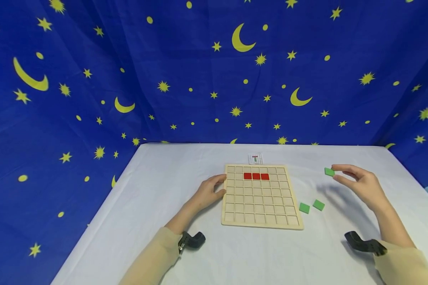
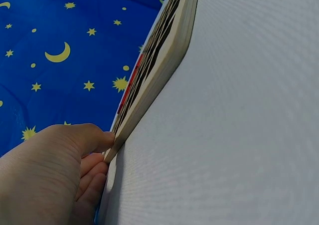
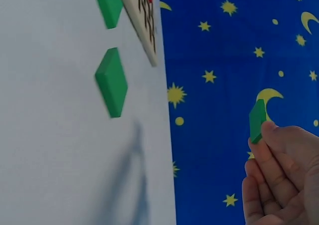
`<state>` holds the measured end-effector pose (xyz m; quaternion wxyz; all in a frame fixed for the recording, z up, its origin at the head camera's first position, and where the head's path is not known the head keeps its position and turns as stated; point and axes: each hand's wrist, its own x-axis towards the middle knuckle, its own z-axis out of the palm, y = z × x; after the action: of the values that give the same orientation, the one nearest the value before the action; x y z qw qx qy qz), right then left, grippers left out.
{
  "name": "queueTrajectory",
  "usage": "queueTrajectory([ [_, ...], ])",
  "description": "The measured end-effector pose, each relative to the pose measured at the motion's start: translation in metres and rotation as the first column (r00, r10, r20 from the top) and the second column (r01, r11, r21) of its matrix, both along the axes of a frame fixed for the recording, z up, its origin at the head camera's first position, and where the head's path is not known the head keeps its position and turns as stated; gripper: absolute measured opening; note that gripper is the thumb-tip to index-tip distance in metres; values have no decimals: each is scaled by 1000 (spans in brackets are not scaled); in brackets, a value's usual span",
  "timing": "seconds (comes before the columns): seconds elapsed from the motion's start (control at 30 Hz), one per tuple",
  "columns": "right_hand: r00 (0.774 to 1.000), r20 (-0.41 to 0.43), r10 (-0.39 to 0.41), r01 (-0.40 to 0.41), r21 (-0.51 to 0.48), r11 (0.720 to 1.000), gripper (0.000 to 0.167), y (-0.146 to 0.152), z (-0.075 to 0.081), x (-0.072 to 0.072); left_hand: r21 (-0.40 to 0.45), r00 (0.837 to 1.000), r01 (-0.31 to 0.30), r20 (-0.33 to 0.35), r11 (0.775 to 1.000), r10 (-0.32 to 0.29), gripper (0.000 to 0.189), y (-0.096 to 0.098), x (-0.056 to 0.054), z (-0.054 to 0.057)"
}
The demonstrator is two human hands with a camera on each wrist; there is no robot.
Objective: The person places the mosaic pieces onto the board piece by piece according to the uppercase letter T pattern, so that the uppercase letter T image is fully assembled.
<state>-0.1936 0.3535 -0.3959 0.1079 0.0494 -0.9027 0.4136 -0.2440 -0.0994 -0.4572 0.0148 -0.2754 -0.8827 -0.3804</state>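
Note:
My left hand (image 1: 207, 192) holds the left rim of a square wooden grid board (image 1: 262, 227), which lies on the table. In the left wrist view, the thumb and fingers of that hand meet the board's edge (image 2: 159, 70). Three red square tiles (image 1: 256, 176) sit side by side in a row near the board's far side. Off to the right, my right hand (image 1: 365, 186) pinches a green square tile (image 1: 329, 172) by its edge, above the table. Two more green tiles (image 1: 319, 204) lie flat between the board and this hand.
Behind the board lies a small pattern card (image 1: 255, 158) with a printed grid and coloured squares. A white cloth covers the table (image 1: 264, 257). A blue curtain (image 1: 199, 79) with yellow moons and stars hangs at the back and sides.

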Motion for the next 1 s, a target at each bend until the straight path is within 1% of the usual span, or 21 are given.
queueTrajectory([
  [0.23,1000,-21,2,-2,-8,1000,45,-12,7,-8,-6,1000,-5,7,1000,5,53,0,0,-1],
  [0.4,1000,-12,3,-3,-19,1000,46,-27,12,-15,-5,1000,-6,20,1000,6,54,0,0,0],
  [0.57,998,-50,37,-38,-20,999,44,-40,14,-23,-7,1000,-7,12,1000,7,54,0,0,-1],
  [0.73,994,-84,67,-72,-59,996,40,-51,15,-30,-2,1000,1,7,1000,-1,54,0,0,0],
  [0.87,993,-92,80,-87,-75,993,39,-60,17,-34,6,1000,5,5,1000,-5,53,-1,0,0],
  [1.0,992,-80,98,-105,-85,991,40,-71,18,-38,5,1000,7,-2,1000,-7,53,-1,0,-1],
])
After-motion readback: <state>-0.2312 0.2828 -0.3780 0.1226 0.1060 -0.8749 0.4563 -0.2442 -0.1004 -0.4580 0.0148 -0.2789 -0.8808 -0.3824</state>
